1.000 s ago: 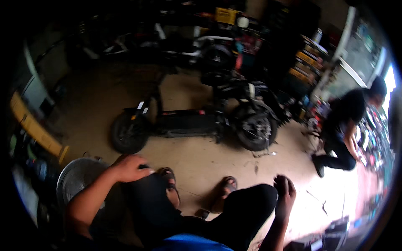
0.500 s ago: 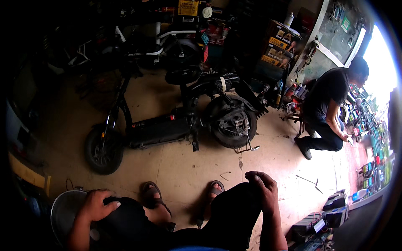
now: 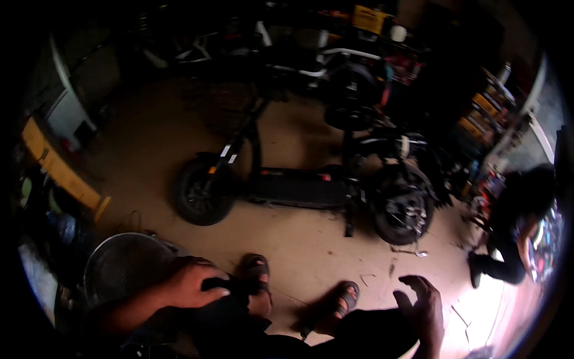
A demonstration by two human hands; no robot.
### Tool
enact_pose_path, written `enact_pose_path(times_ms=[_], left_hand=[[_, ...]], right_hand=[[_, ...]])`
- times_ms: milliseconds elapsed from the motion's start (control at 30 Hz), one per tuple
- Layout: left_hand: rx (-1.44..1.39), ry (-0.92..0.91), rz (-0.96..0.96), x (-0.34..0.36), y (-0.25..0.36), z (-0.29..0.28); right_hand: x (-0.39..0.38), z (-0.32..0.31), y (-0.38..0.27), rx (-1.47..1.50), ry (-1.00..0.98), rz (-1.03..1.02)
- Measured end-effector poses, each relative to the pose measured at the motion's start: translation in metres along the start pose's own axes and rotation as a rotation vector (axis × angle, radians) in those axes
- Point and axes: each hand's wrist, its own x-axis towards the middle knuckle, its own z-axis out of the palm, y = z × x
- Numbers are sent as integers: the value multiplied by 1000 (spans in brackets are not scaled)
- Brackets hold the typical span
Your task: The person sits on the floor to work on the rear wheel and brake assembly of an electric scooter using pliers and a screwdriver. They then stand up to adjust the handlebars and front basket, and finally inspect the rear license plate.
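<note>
Knees are all my hands have to do with: my left hand [image 3: 190,281] lies with fingers curled loosely on the dark trouser cloth over my left knee [image 3: 230,299], while my right hand [image 3: 423,305] hovers just above my right knee [image 3: 371,335], fingers spread and empty. Across the floor stands an electric scooter [image 3: 311,185], untouched. I judge no work on it begun.

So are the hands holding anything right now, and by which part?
Nothing is held. The left hand rests on the left knee; the right hand is open with spread fingers by the right knee.
</note>
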Motion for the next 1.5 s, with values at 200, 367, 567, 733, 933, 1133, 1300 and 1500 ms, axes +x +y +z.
enact_pose_path(times_ms=[200, 367, 567, 733, 933, 1133, 1300, 1500], left_hand=[[102, 41, 135, 7, -5, 3], [189, -61, 117, 10, -12, -17], [129, -260, 56, 25, -69, -4], [-139, -121, -82, 33, -85, 26], [-182, -374, -72, 149, -14, -42], [48, -528, -122, 137, -8, -18], [229, -532, -314, 94, 26, 40], [110, -476, -668, 138, 83, -67]], right_hand=[[42, 113, 26, 86, -410, -322], [59, 259, 37, 359, -576, -133], [77, 313, 77, 418, -610, 21], [78, 305, 83, 425, -640, 117], [52, 273, 58, 437, -629, 249], [14, 212, 3, 481, -578, 381], [-21, 152, -53, 640, -669, 390], [12, 60, -98, 440, -493, 220]])
